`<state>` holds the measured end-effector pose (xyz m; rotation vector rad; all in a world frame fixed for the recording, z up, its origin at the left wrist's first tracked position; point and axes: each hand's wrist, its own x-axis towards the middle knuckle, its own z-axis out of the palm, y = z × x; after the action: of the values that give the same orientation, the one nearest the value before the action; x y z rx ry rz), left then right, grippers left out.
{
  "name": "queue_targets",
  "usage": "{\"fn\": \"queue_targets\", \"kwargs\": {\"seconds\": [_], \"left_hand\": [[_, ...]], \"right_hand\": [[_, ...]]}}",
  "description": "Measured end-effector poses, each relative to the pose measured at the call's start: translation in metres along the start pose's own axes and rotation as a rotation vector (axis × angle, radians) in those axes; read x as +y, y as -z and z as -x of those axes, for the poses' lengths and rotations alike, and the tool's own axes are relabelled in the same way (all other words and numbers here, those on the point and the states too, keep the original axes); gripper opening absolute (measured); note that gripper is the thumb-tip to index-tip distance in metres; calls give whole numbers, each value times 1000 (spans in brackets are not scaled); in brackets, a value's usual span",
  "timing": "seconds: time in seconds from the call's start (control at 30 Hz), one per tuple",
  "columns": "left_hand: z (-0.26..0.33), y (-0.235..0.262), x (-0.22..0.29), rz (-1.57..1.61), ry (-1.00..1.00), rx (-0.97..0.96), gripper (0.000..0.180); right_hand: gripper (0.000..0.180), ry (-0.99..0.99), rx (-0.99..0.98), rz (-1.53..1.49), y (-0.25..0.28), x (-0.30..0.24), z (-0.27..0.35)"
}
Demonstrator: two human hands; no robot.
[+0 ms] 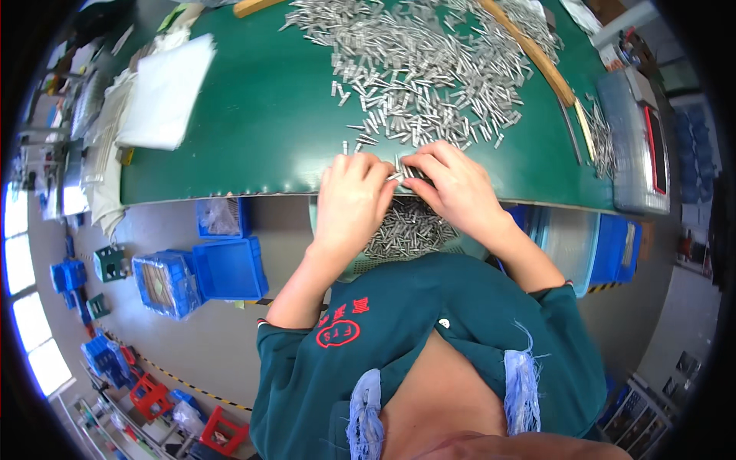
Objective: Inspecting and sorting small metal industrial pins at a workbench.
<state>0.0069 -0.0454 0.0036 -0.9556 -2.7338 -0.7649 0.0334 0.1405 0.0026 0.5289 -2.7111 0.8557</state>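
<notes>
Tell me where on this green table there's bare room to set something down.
The widest bare patch of the green table lies between the white stack of sheets and the pile of metal pins. A smaller strip lies right of the right hand, before the grey machine. The pin pile and the edge by the left hand are crowded.

top: dark green short-sleeved | chest: red embroidered emblem | legs: frayed, ripped blue jeans | forearms: bare

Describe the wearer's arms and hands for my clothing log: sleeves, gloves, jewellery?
Both hands, left hand and right hand, are bare: no gloves, and no rings or watch visible. Forearms are uncovered; short dark green sleeves end near the elbows.
</notes>
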Motion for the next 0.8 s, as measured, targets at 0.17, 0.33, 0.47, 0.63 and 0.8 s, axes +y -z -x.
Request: {"fn": "queue_targets", "kwargs": {"seconds": [0.17, 0.33, 0.47, 0.63, 0.8], "left_hand": [[3, -12, -1, -14, -36, 55, 16], [7, -5, -3, -45, 55, 94, 13], [2, -10, 6, 34, 68, 69, 15], [7, -10, 11, 34, 77, 37, 15], [17, -6, 11, 117, 72, 21, 17]], "right_hand": [[28, -54, -62, 63, 4, -6, -1], [20, 5, -47, 95, 6, -7, -1], [23, 43, -29, 61, 4, -6, -1], [30, -30, -10, 52, 2, -9, -2], [28, 44, 33, 112, -4, -5, -6]]}}
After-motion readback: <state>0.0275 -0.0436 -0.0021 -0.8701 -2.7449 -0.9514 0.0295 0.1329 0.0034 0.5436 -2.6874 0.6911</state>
